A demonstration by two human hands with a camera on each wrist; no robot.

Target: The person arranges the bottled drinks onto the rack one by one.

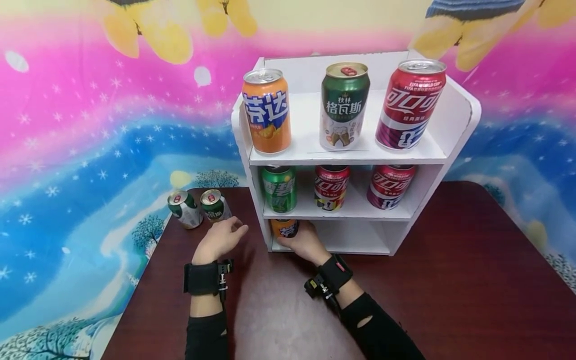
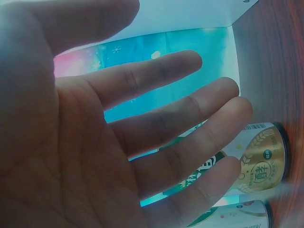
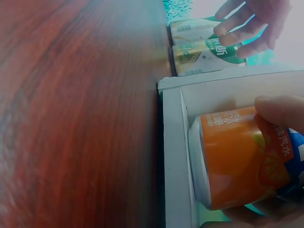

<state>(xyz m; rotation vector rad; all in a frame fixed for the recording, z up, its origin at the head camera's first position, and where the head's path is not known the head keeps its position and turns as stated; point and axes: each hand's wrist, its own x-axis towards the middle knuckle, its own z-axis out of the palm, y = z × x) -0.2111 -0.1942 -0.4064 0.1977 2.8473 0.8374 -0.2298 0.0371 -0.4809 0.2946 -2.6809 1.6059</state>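
My right hand [image 1: 307,244] grips an orange soda can [image 1: 284,228] at the left end of the white rack's bottom shelf. In the right wrist view, thumb and fingers wrap the upper part of this orange can [image 3: 237,161], its base at the shelf board. My left hand [image 1: 220,240] hovers left of the rack, fingers spread and holding nothing, as the left wrist view shows of the same hand [image 2: 156,123]. Just beyond it, two green-and-white kvass cans [image 1: 184,210] stand side by side on the table; the nearer kvass can [image 2: 263,161] is partly behind the fingers.
The white three-level rack [image 1: 346,252] stands on the dark red table [image 1: 472,280]. Its top holds an orange can [image 1: 270,120], a green kvass can [image 1: 344,112] and a red cola can [image 1: 410,110]. A green can [image 1: 280,189] and two red cans [image 1: 332,187] fill the middle shelf.
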